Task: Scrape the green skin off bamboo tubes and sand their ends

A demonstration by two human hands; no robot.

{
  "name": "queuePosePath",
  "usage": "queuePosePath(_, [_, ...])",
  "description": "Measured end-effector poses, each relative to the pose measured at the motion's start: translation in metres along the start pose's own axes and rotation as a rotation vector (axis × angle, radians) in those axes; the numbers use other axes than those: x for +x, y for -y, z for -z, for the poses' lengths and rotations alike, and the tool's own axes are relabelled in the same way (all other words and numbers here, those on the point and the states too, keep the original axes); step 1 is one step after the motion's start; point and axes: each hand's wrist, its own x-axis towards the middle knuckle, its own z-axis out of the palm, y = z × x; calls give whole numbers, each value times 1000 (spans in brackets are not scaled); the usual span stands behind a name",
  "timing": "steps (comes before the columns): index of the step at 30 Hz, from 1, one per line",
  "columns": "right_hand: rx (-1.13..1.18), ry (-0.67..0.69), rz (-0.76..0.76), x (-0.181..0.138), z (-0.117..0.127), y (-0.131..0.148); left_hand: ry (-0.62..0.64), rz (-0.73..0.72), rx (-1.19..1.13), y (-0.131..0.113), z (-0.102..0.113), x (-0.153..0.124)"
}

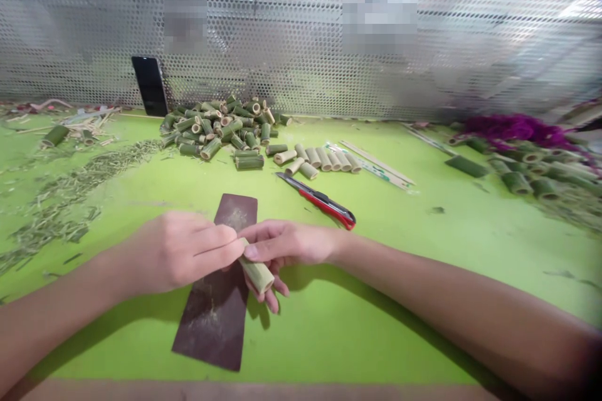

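Observation:
A short, pale, peeled bamboo tube (258, 274) is held at a slant, its open end towards me. My right hand (282, 244) closes on it, thumb on top and the other fingers beneath. My left hand (195, 250) is closed too, its fingertips pinched at the tube's far end; that end is partly hidden by the fingers. Below both hands a dark brown strip of sandpaper (211, 319) lies on the green tabletop, with pale dust on it. Just beyond the hands lies a red and black utility knife (322, 200), blade out and pointing away to the left.
Several peeled bamboo tubes (329, 159) lie in a row behind the knife, beside thin sticks (376, 166). A heap of green bamboo pieces (226, 125) and an upright phone (150, 86) stand by the perforated metal panel (291, 31). Shavings (70, 200) lie left; purple fibre (517, 130) lies right.

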Motion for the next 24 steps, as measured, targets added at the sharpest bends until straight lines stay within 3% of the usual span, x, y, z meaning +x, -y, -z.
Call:
queuePosePath(7, [-53, -81, 26, 1, -5, 7, 45, 94, -69, 3, -3, -2])
queuePosePath(17, [-192, -303, 117, -2, -13, 15, -35, 199, -113, 12, -8, -12])
queuePosePath(24, [-245, -349, 102, -2, -16, 14, -29, 533, -321, 12, -8, -14])
